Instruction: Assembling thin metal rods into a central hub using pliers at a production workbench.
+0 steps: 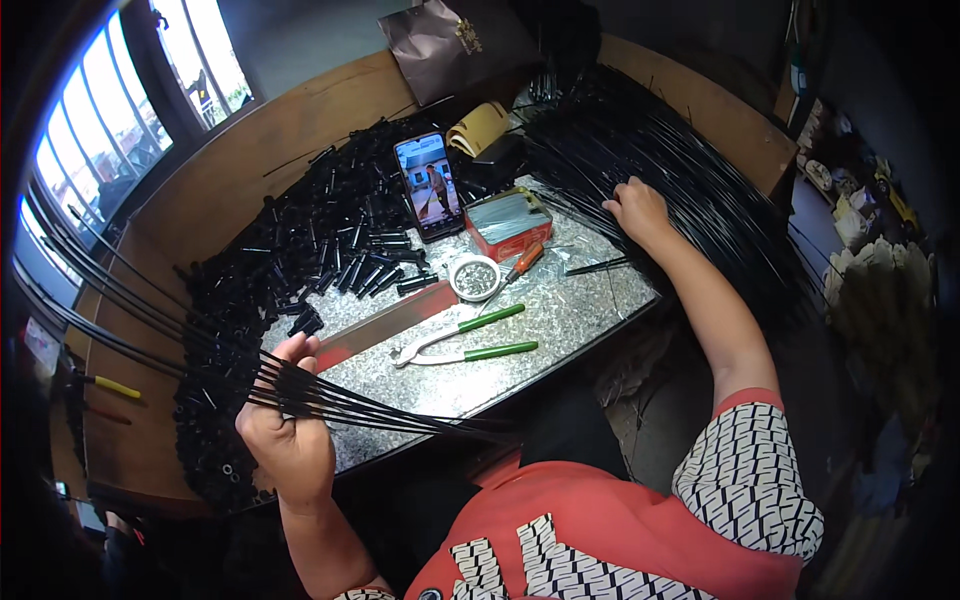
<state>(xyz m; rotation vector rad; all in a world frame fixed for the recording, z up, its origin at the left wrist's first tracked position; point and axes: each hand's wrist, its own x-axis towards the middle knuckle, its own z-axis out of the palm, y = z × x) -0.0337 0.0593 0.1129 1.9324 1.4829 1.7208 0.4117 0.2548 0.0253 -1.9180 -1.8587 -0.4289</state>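
My left hand (288, 440) is raised at the front left of the table, its fingers closed around a bundle of long, thin black rods (375, 410). The rods bend slightly and run from the upper left down toward my lap. On the far right, my right hand (640, 212) rests at the edge of a large heap of similar black rods (690, 180). Its fingers are curled together, and whatever is between them is hidden. Green-handled pincers (480, 335) lie on the speckled tabletop (570, 335) between my hands, jaws toward the left.
Black tubular parts (340, 200) are heaped across the left and back. A phone (425, 190) stands upright beside a red box (510, 232) topped with clear plastic. A white bowl (475, 278) of small metal pieces, an orange-handled screwdriver (527, 260) and a flat bar (385, 325) lie nearby. Wooden boards (330, 100) border the table.
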